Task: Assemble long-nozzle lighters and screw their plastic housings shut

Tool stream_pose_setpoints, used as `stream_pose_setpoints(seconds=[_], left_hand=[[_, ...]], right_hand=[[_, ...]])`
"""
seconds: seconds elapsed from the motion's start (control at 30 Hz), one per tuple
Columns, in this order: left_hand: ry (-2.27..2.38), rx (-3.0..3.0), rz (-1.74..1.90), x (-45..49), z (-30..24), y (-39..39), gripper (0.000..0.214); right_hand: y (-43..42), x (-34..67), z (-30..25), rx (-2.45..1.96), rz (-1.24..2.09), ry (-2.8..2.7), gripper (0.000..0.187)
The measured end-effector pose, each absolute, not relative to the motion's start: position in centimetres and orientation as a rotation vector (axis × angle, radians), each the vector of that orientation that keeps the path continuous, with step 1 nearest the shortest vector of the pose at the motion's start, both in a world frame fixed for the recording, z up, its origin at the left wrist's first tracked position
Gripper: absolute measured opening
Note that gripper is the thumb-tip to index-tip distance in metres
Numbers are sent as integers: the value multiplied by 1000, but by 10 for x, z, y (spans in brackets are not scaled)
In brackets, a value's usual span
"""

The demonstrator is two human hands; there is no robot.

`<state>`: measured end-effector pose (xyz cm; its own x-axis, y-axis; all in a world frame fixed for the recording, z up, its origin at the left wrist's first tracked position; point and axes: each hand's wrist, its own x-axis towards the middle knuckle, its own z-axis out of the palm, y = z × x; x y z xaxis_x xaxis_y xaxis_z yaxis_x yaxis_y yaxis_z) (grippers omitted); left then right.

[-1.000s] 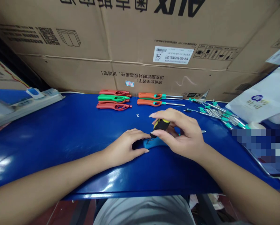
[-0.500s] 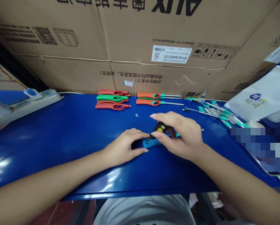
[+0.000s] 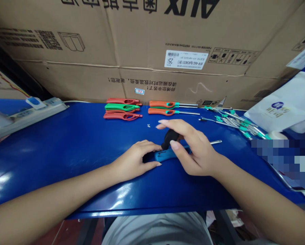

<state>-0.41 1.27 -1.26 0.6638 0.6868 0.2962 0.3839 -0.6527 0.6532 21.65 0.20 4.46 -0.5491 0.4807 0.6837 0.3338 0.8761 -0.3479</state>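
A blue gas lighter point(image 3: 167, 154) lies on the blue table, its metal tube point(image 3: 216, 142) pointing right. My left hand point(image 3: 134, 160) steadies the lighter's left end between thumb and forefinger. In my right hand point(image 3: 195, 146) is a stubby black-handled screwdriver point(image 3: 170, 137), tilted over that end with its thin shaft down at the lighter's casing. My right thumb and fingers curl around the handle and hide part of the lighter. Whether the tip sits in a screw is too small to tell. A few tiny screws point(image 3: 148, 126) lie just beyond the hands.
Several red and green lighter casings point(image 3: 123, 116) lie at the back, with orange lighters point(image 3: 160, 111) beside them. Right of these is a pile of metal tubes with green parts point(image 3: 240, 124), near a white bag point(image 3: 282, 102). A power strip point(image 3: 50, 105) stands left; a cardboard box point(image 3: 142, 75) walls the back.
My right hand has turned the screwdriver handle, and its fingers have shifted and spread a little on it. The left hand and the lighter stay put.
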Motion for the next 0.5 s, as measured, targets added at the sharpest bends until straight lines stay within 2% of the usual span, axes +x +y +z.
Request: stream_pose_setpoints(seconds=[0.1, 0.2, 0.3, 0.43, 0.5], left_hand=[[833, 2342, 722, -4, -13, 13, 32], [832, 2344, 711, -4, -11, 13, 32], [824, 2335, 703, -4, -11, 13, 31], [824, 2346, 729, -4, -13, 13, 35], [815, 2350, 735, -5, -14, 13, 35]], right_hand=[[1, 215, 46, -608, 396, -2155, 41], [3, 217, 46, -649, 104, -2138, 30], [5, 222, 47, -629, -117, -2204, 36], [4, 223, 48, -652, 280, -2235, 44], [5, 222, 47, -672, 333, -2173, 38]])
